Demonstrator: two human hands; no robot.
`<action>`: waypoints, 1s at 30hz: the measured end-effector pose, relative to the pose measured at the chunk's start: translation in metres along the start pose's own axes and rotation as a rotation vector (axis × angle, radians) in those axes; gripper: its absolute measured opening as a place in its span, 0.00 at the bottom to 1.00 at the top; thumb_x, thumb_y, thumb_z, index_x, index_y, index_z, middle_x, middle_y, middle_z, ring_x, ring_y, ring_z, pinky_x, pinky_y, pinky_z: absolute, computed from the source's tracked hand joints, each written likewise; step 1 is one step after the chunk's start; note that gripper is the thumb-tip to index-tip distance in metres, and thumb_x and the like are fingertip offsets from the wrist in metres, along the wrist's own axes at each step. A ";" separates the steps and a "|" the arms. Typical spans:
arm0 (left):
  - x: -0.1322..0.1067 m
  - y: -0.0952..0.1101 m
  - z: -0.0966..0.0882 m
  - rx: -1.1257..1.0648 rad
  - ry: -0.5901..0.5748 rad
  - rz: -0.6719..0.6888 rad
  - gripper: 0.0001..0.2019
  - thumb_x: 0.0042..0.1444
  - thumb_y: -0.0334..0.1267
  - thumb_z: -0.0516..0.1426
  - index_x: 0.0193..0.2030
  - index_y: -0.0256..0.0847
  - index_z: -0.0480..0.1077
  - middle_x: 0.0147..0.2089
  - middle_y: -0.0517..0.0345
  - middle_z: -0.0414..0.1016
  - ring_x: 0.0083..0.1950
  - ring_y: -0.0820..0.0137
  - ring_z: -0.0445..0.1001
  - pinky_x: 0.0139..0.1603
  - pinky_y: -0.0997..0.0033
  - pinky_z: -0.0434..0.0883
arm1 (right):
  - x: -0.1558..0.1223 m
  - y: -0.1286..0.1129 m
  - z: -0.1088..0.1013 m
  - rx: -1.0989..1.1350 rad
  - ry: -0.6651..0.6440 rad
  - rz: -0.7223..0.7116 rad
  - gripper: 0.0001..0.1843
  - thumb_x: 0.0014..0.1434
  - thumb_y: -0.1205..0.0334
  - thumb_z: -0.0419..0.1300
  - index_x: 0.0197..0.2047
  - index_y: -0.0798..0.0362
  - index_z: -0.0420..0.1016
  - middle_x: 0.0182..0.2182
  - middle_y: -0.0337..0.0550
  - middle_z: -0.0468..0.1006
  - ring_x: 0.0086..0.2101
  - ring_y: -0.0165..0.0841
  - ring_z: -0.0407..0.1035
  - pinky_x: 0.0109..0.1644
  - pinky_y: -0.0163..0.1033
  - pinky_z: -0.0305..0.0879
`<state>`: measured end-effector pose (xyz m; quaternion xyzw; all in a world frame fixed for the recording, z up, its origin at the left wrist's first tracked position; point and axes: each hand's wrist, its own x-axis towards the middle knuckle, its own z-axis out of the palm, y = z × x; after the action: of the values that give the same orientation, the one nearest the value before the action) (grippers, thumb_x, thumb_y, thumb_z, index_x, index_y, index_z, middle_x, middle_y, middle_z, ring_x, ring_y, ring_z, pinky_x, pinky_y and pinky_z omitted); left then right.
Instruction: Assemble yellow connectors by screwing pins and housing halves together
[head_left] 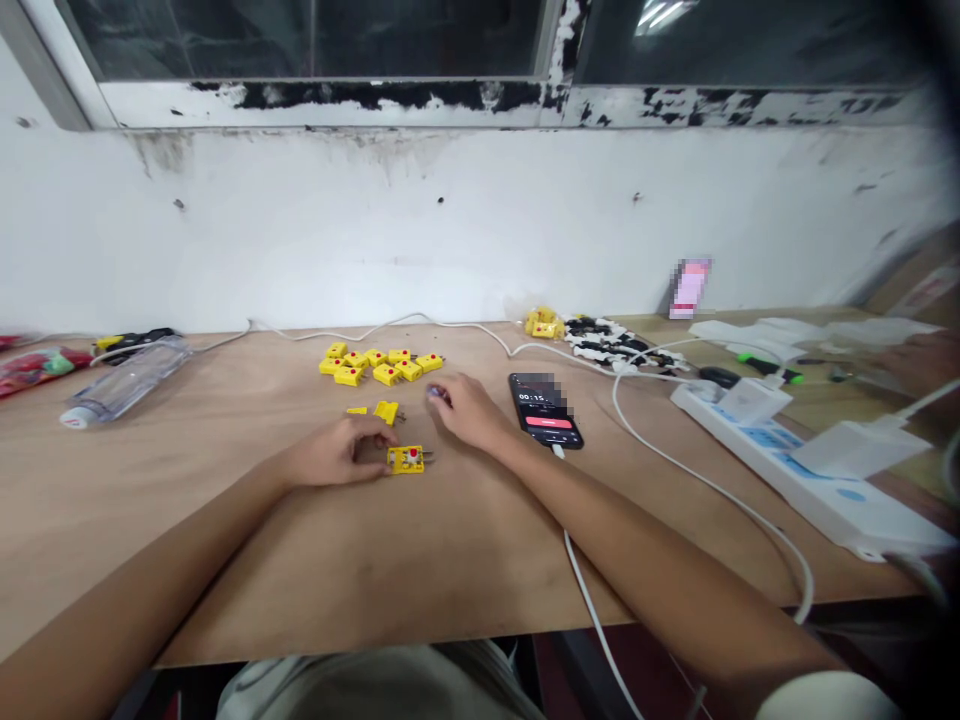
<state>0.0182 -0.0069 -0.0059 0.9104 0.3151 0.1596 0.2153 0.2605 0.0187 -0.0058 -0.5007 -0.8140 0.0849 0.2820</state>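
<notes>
While your left hand point(334, 452) lies just beside a yellow thermocouple plug point(406, 459), its grip released, your right hand point(466, 410) curls empty near a second plug point(386, 411) on the plywood bench point(225, 540).

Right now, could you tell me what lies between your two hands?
In the head view, a yellow plug and a red-dotted yellow plug lie there.

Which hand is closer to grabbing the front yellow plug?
Left, I think: the left hand sits right beside the front yellow plug, while the right hand is farther off, near the black phone.
</notes>
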 end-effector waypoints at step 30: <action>0.006 -0.005 0.012 -0.236 -0.007 0.128 0.07 0.61 0.34 0.56 0.40 0.35 0.75 0.39 0.52 0.79 0.38 0.71 0.75 0.40 0.74 0.70 | -0.027 -0.043 0.016 0.797 0.380 -0.279 0.14 0.58 0.64 0.63 0.48 0.49 0.69 0.36 0.40 0.77 0.37 0.29 0.75 0.42 0.35 0.76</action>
<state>0.0249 -0.0025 -0.0176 0.8977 0.2346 0.2056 0.3112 0.2280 -0.0229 -0.0107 -0.2455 -0.7113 0.2591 0.6055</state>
